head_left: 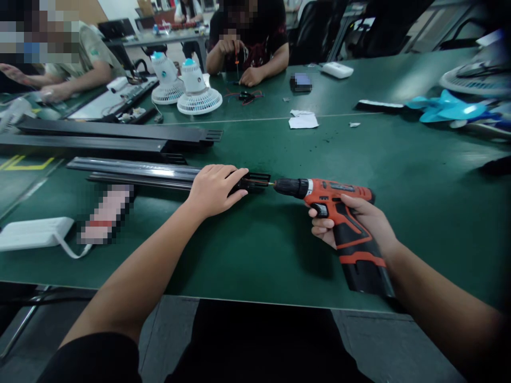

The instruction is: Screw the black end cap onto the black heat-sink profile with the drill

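Note:
My right hand (pixel 365 218) is wrapped round the handle of an orange and black cordless drill (pixel 343 194), a finger by its trigger. The drill points left, and its thin bit reaches the slotted end of a long black plastic housing (pixel 159 171); whether the tip touches a screw is too small to tell. My left hand (pixel 213 189) is closed over that housing near the same end, thumb on the near side and fingers over the top. The housing lies lengthwise on the green table, stretching to the left.
More long black housings (pixel 112 135) lie behind. A phone (pixel 106 215) and a white power bank (pixel 35 234) joined by a cable are at left. Two white fan heads (pixel 197 88), paper scraps (pixel 303 119) and blue fan blades (pixel 447 106) lie farther off. Across the table, a person holds a screwdriver (pixel 237 57).

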### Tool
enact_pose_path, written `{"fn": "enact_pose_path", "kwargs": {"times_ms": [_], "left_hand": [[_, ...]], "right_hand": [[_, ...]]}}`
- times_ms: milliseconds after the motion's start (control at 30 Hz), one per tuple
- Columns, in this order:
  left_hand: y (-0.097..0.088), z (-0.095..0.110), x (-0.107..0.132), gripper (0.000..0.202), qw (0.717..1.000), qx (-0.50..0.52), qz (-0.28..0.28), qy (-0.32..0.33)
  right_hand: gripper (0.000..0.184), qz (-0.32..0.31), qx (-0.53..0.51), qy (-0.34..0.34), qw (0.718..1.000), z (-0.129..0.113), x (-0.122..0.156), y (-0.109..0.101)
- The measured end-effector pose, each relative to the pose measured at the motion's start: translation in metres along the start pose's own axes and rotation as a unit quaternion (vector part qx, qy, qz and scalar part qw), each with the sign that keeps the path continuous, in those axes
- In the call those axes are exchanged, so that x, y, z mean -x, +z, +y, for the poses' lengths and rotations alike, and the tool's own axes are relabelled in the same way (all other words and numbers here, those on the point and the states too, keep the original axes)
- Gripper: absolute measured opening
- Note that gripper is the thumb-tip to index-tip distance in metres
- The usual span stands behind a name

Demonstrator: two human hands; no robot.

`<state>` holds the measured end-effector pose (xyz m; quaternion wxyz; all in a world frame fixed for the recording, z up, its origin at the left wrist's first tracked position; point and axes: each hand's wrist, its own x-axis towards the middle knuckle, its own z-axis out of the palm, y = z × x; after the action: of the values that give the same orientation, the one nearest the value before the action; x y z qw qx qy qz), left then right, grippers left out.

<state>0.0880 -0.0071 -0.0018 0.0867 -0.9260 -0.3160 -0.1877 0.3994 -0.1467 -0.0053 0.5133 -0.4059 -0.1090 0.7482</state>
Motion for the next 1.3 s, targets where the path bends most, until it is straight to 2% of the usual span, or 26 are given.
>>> {"fn": "enact_pose_path", "kwargs": {"times_ms": [667,1300], "left_hand": [[-0.0003,0.0003,-0.0004,0.047,1.000,-0.010,0.004,0.003],[0.0011,-0.0009,0.0000,0.047,1.000,-0.017,0.011,0.009]], "right_hand": [[0.034,-0.001,0.022,-0.008,1.000,0.0014,-0.0004,-0.0005],[0.038,-0.010,-0.022,-0.003,1.000,0.0017,-0.0021,-0.0034]]}}
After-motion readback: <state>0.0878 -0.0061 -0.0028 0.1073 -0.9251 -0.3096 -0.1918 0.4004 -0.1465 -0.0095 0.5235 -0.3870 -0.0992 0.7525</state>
